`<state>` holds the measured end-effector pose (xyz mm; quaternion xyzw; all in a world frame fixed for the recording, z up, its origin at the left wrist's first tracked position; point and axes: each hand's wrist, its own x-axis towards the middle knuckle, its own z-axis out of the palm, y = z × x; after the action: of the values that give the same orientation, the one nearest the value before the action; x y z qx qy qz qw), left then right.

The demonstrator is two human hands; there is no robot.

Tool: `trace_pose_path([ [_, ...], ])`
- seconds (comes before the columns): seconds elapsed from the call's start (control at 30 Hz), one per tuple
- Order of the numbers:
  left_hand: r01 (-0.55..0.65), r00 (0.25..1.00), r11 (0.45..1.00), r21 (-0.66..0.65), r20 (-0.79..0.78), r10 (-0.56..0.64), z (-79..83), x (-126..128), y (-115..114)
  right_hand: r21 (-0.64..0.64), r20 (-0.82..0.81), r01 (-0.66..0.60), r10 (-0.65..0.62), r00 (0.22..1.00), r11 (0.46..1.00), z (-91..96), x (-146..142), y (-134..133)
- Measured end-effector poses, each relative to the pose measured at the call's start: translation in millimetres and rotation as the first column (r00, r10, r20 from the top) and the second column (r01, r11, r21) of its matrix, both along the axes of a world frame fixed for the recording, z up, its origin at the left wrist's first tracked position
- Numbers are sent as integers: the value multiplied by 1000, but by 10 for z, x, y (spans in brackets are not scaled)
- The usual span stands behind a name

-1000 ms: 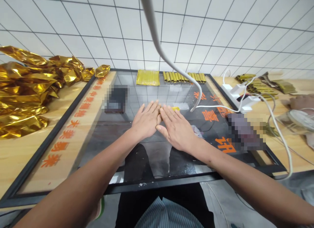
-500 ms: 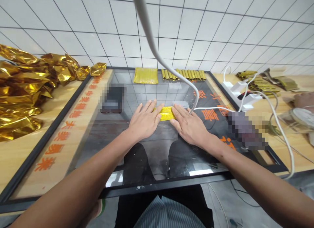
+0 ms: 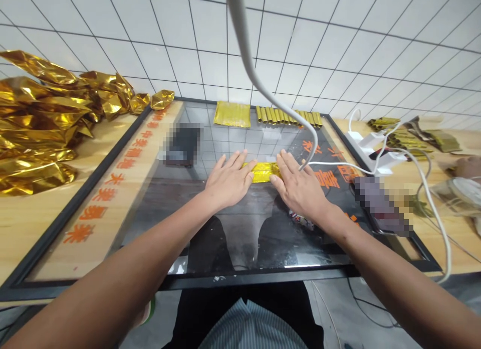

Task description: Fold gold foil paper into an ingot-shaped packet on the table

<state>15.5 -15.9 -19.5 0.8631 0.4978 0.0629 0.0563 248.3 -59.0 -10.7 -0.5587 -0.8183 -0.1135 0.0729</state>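
A small gold foil packet (image 3: 263, 172) lies flat on the glass-topped table (image 3: 240, 238). My left hand (image 3: 229, 179) lies flat with fingers stretched out, its fingertips on the packet's left end. My right hand (image 3: 298, 184) is also flat and open, fingers pressing the packet's right end. Only the middle of the packet shows between the two hands.
A flat gold sheet (image 3: 232, 114) and a row of rolled gold packets (image 3: 287, 117) lie at the glass's far edge. A heap of crumpled gold bags (image 3: 45, 123) fills the left. A white cable (image 3: 259, 83) hangs over the table; a power strip (image 3: 370, 146) and more packets sit right.
My hands, touching side by side over the packet a second ago, have slid apart, uncovering its gold middle. They now rest at its two ends.
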Motion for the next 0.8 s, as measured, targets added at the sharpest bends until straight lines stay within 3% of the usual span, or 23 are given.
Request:
trace_pose_path([
  [0.13,5,1000,1000,6,-9,-5,-18,-4,8,-48,21,-103,104,994,994,-5,-282,29],
  [0.23,3,1000,1000,4,-8,-3,-28,-8,12,-80,37,-107,110,993,991,-32,-309,67],
  [0.6,-5,1000,1000,0,6,5,-15,-2,5,-30,88,3,-1,996,1000,-52,292,89],
  [0.7,-5,1000,1000,3,10,5,-23,-5,7,-6,50,9,-9,999,1000,-24,173,-25],
  [0.8,5,1000,1000,12,6,-5,-27,-9,10,-31,12,-75,76,997,997,3,-69,-202],
])
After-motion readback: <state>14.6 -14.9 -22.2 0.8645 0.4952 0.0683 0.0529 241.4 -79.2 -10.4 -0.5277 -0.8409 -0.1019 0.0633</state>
